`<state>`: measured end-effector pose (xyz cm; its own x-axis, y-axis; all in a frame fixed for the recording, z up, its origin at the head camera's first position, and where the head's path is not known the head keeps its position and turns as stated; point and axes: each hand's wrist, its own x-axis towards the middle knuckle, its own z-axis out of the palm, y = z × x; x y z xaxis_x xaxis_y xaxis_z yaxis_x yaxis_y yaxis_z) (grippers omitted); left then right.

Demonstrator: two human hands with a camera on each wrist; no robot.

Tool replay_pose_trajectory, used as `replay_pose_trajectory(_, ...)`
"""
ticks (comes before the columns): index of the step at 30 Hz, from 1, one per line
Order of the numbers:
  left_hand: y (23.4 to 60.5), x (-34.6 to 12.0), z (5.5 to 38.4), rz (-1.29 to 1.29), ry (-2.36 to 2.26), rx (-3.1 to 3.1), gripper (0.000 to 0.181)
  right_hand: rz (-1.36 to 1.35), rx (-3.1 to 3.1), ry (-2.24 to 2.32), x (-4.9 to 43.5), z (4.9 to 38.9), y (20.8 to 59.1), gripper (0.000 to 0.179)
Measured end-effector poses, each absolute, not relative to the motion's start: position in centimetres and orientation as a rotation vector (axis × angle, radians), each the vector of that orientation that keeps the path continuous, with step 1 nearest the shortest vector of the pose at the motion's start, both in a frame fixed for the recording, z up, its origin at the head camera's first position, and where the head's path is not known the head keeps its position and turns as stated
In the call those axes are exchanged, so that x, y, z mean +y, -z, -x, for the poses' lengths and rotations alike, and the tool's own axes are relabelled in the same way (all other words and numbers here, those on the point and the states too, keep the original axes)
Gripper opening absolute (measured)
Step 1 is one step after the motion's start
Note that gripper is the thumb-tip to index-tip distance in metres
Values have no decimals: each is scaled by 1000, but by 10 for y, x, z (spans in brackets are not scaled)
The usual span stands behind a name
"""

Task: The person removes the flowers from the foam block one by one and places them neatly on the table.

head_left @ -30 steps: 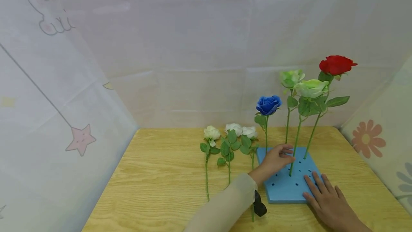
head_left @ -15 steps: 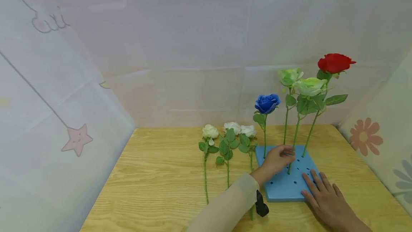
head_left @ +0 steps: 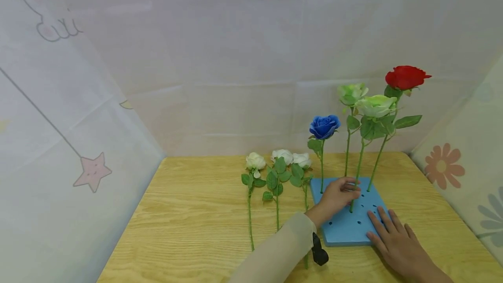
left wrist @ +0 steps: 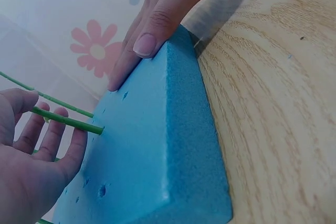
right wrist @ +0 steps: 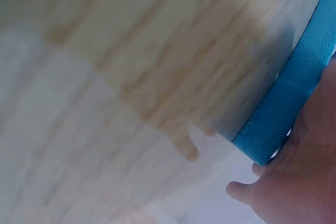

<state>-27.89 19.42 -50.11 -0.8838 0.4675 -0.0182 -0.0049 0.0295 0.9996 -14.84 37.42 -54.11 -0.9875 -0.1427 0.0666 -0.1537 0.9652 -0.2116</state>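
Observation:
My left hand curls its thumb and fingers around the lower stem of a pale green rose. That stem stands in a hole of the blue foam board, as the left wrist view shows. Spread flat, my right hand rests on the board's right edge; its thumb lies on the top face near a corner. Also upright in the board are a blue rose, a second green rose behind, and a tall red rose at the back right.
Left of the board, a cream rose and two white roses lie on the wooden table, stems toward me. My left forearm crosses over some of these stems. Printed cloth hangs behind and at both sides.
The head view has shifted slightly. Both hands keep nearly the same pose, the left at the green rose's stem and the right on the board.

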Motion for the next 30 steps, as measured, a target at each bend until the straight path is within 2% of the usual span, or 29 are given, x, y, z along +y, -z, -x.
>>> replay_pose_trajectory(13, 501, 191, 279, -419, -2020, 1834, 24, -209, -3099, -364, 374, 150, 541, 69)
replay_pose_trajectory(30, 478, 188, 278, -535, -2073, 1779, 33, -194, -3115, -371, 373, 150, 539, 70)
